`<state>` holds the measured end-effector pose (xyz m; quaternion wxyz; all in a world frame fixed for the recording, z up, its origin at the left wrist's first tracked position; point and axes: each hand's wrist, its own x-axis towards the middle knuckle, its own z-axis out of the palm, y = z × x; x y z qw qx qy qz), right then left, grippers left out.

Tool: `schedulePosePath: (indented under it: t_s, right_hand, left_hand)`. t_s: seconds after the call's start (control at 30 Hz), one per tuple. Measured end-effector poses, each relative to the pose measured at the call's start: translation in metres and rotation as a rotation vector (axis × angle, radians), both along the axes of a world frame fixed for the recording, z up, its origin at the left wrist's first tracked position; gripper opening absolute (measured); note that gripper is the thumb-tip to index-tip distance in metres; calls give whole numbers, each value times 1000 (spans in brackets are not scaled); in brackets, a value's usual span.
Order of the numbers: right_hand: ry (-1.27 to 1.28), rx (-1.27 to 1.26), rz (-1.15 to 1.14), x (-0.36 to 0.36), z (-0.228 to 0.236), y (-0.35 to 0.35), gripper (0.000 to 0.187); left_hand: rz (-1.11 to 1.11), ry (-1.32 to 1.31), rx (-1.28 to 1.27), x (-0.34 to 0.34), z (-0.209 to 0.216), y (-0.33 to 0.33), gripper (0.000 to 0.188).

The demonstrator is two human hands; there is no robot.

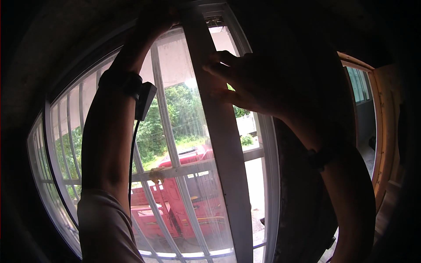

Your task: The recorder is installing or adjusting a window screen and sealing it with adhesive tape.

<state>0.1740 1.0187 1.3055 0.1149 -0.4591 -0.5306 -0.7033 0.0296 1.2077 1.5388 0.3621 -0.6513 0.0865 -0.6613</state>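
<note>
A sliding window sash (pixel 226 144) with a wide upright edge stands before me, tilted in the picture. High up, my left hand (pixel 158 18) is at the top of the sash; deep shadow hides its fingers. My right hand (pixel 250 81) is at the sash's upright edge, fingers stretched and spread apart, with the fingertips over the stile. Whether they press on it I cannot tell. The window frame (pixel 272 184) shows to the right of the sash, with a gap onto the outdoors between them.
Metal window bars (pixel 169 118) run behind the glass. Outside are a red vehicle (pixel 184 201) and green trees (pixel 180 103). A dark wall lies right of the window, then a wooden door frame (pixel 382 118). A black box with a cable (pixel 146 101) hangs at my left wrist.
</note>
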Motion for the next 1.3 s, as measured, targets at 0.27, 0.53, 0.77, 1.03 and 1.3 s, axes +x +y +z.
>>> schedulePosePath:
  t_s: [0.27,0.53,0.77,1.03,1.3]
  right_hand:
    - [-48,27,-41,7,1,1,57]
    - [112,-51,68,1,1,-5,37]
    - [126,18,-146,-29,-7,-7,61]
    - [-114,119,-123,-30,-14,6,51]
    - [-345,-146,-220,-30,-28,-2,34]
  left_hand:
    - [-32,-15,31,6,0,1,15]
    - [143,-355,-114,30,-30,-14,16]
    - [-59,-313,259,23,-46,23,21]
    - [-202,-231,279,22,-75,22,32]
    - [-52,-206,113,30,-96,3,51]
